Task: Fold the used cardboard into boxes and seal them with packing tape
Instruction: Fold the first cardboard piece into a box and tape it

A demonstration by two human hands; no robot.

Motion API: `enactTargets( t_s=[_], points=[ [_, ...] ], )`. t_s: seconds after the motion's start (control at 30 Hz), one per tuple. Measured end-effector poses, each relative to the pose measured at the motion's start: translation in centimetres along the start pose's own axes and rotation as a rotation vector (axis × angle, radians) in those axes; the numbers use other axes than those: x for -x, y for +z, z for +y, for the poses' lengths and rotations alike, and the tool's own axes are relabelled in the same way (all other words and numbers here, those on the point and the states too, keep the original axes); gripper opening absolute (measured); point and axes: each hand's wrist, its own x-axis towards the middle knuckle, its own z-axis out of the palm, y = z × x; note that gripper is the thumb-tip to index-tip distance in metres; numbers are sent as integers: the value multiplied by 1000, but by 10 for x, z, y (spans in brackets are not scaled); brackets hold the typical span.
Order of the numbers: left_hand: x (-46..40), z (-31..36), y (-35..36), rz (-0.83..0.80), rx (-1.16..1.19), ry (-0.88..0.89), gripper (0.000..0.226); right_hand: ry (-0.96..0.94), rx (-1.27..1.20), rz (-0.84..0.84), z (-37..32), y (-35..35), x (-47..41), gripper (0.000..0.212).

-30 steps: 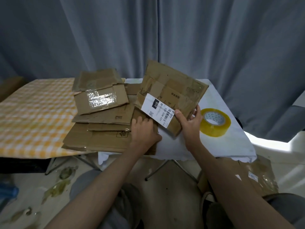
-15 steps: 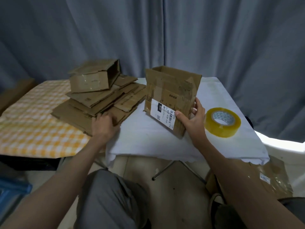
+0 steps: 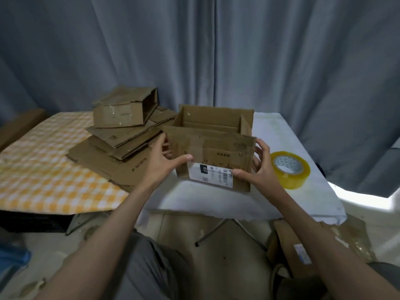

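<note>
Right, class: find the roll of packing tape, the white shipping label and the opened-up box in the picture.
roll of packing tape (image 3: 291, 171), head view, on its yellowish outer band.
white shipping label (image 3: 213, 174), head view, on its printed middle.
opened-up box (image 3: 218, 146), head view, on its near wall above the label.

"JF 28 0615" was printed on the flattened cardboard sheet (image 3: 129, 167); "012" was shown on the open box's white shipping label (image 3: 211, 175), the rest unreadable.

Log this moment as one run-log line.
stage: squaring box open | left hand: grips box left side | right hand: grips right side | tape roll: untouched, right of box | seal: not started
</note>
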Motion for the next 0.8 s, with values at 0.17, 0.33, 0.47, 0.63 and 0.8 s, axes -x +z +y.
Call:
enactTargets(
  t_s=[0.17, 0.33, 0.47, 0.63, 0.8],
  points=[
    [20, -3, 4, 29, -80, 120, 70, -13, 68, -45, 3, -14, 9, 103],
    [17, 2, 6, 35, -123, 181, 53, -59, 164, 21, -6, -17, 8, 81],
    [13, 5, 5, 47, -88, 164, 43, -27, 227, 44, -11, -20, 8, 65],
    [15, 5, 8, 57, 244, -50, 71, -3, 115, 87, -12, -21, 8, 62],
    [0, 15, -2, -1, 234, -172, 44, 194, -140, 200, -17, -23, -8, 36]
  ],
)
